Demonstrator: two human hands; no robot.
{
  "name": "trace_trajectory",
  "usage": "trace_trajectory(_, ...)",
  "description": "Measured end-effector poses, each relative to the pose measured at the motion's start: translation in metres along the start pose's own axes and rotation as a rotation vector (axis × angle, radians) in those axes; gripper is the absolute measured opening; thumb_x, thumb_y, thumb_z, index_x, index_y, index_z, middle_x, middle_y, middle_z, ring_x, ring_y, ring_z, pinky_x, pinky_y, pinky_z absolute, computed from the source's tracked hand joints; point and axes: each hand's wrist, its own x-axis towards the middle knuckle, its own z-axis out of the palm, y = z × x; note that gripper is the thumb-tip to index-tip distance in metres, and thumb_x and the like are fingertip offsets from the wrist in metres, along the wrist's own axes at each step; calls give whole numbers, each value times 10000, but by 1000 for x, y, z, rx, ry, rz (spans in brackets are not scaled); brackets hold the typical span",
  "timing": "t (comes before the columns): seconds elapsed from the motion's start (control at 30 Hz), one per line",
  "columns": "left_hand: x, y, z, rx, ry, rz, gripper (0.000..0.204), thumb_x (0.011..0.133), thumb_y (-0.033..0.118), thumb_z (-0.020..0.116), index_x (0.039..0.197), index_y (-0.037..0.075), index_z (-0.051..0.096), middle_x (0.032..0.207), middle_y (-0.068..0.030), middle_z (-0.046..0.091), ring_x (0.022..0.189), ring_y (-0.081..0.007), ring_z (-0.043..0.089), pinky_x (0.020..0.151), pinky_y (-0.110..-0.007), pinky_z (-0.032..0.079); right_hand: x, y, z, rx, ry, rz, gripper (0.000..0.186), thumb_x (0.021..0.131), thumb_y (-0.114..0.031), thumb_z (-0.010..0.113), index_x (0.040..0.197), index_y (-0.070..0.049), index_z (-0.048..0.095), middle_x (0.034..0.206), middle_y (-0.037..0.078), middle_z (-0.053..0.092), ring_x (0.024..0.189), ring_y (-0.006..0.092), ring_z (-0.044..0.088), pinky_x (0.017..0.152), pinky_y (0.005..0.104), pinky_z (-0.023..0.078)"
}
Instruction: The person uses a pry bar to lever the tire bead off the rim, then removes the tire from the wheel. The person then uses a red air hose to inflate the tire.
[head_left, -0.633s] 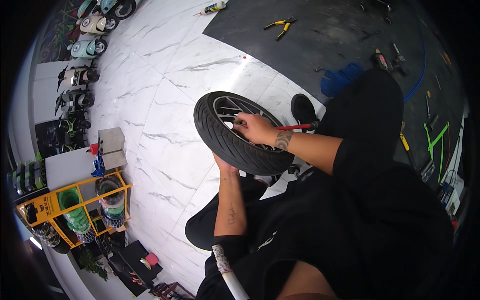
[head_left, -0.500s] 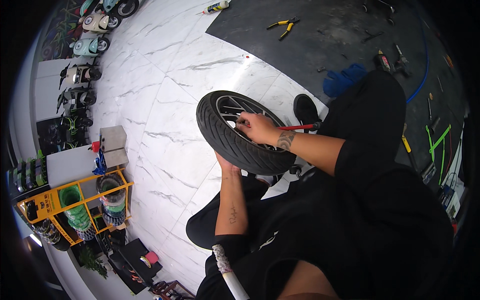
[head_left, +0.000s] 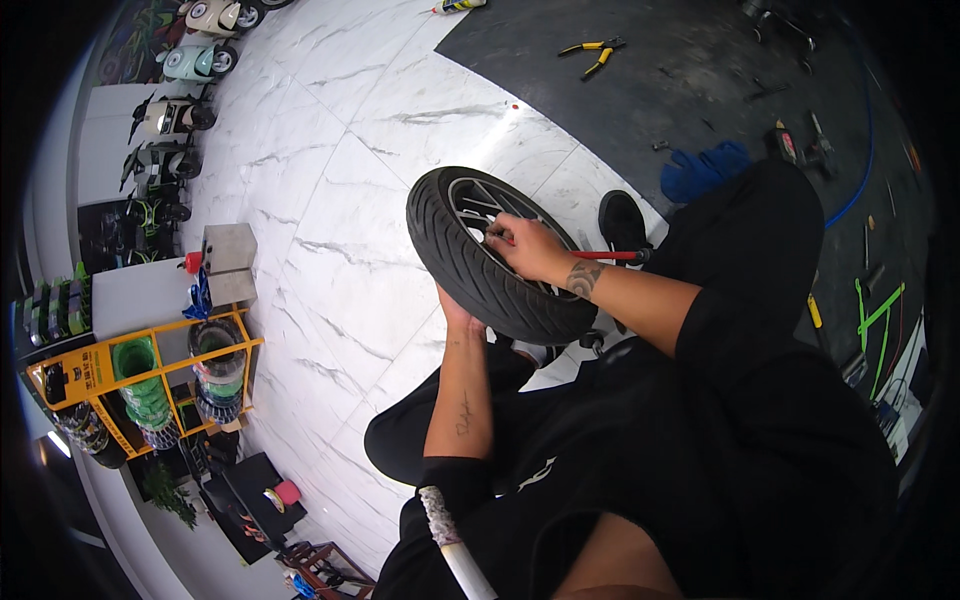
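Note:
A wheel with a black tyre point(head_left: 468, 270) and a dark spoked rim point(head_left: 474, 203) leans tilted in front of me, above the white floor. Under the tyre, my left hand point(head_left: 461, 314) supports it from below; most of its fingers are hidden behind the rubber. My right hand point(head_left: 527, 248) is closed at the middle of the rim, its fingers curled around a red rod-shaped tool point(head_left: 622, 255) with a dark end. The rod passes behind my wrist, and its tip is hidden in my fingers. A lit cigarette point(head_left: 458, 555) with long ash juts in at the lower edge.
On the dark mat point(head_left: 640, 110) lie yellow-handled pliers point(head_left: 596, 56), blue gloves point(head_left: 704, 170), a power tool point(head_left: 782, 143), green straps point(head_left: 880, 320) and a blue hose point(head_left: 860, 190). A yellow tyre rack point(head_left: 175, 375) stands left, below parked scooters point(head_left: 170, 115). My shoe point(head_left: 622, 220) is beside the wheel.
The whole view has shifted a little, with the mat and tools now farther right and lower. Both hands keep their places on the wheel, which appears slightly more tilted.

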Motion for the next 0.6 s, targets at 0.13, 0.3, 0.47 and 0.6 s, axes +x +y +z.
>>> trace_trajectory(0.13,0,-1,0,-29,3,-3,494,1155,450,446,1355,60,674,1214,-116,763,1057,-278,753,926,-432,644,1,1,0,13,13,-32,268,1032,-340,678,1147,-103,729,981,162,795,937,393,760,796,494,575)
trace_trajectory(0.3,2,-2,-1,-16,-4,8,517,1154,479,433,1359,70,675,1225,-110,762,1075,-280,749,950,-440,636,1,0,-1,-8,6,-34,268,1036,-343,674,1140,-102,731,977,156,798,941,393,760,800,500,573)
trace_trajectory(0.47,5,-2,-8,-30,-52,-10,525,1153,481,429,1369,68,671,1247,-114,761,1098,-283,748,965,-444,632,2,1,-1,0,5,-34,267,1042,-342,669,1146,-103,727,980,152,800,944,387,763,812,499,573)
trace_trajectory(0.6,6,-2,-10,-23,-60,-4,525,1153,478,429,1377,67,668,1251,-118,761,1102,-288,749,971,-450,632,2,3,0,6,3,-24,266,1045,-344,666,1147,-106,728,985,149,802,950,380,766,821,495,576)
